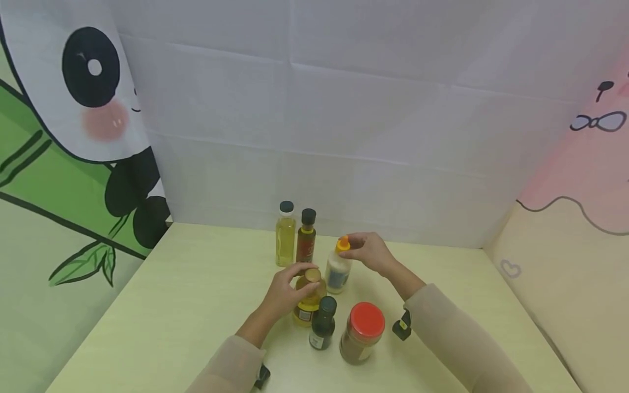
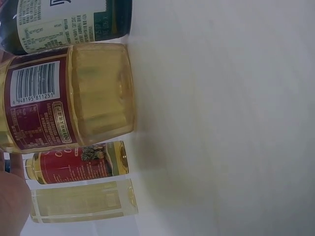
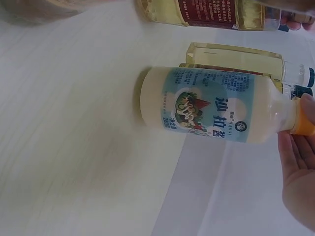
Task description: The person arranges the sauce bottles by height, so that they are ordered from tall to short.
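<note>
The right hand [image 1: 371, 254] pinches the orange cap [image 1: 343, 245] of a white plastic dressing bottle [image 1: 338, 274], just below its fingers; the left hand [image 1: 286, 290] grips a gold-capped bottle of amber oil [image 1: 306, 315] by its top. Steady, level lifting should spare the dark-capped small bottle [image 1: 321, 328] right of the left hand.

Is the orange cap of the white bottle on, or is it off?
On: in the right wrist view, the orange cap sits on the neck of the white bottle, where the right hand grips it.
</note>
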Available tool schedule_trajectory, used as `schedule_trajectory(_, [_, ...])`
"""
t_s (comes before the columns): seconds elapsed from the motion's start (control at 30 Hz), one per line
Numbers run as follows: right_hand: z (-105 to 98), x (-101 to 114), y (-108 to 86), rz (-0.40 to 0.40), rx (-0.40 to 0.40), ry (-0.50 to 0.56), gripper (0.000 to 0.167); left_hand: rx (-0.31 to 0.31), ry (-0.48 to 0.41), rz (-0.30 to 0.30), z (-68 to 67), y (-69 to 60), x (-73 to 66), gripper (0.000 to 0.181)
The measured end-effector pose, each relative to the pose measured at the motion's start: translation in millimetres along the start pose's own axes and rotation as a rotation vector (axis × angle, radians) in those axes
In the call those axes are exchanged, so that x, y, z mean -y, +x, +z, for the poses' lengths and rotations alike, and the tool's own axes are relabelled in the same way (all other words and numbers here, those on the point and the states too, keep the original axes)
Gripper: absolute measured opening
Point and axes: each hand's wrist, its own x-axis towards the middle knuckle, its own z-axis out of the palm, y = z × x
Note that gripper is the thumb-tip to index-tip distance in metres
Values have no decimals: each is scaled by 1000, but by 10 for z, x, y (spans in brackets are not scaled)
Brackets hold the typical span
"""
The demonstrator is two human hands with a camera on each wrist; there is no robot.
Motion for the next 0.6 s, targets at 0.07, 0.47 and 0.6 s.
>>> schedule_trajectory(0.07, [5,-14,30,1,-1,0,44,-3,-4,2,1,0,7,33])
schedule_trajectory(0.47, [29,-30,189,20,-9,19,42,10,0,19,8,3,32,35])
schedule_trajectory(0.6, [34,-39,238,24,-5,16,42,17,-1,0,13,-3,35,35])
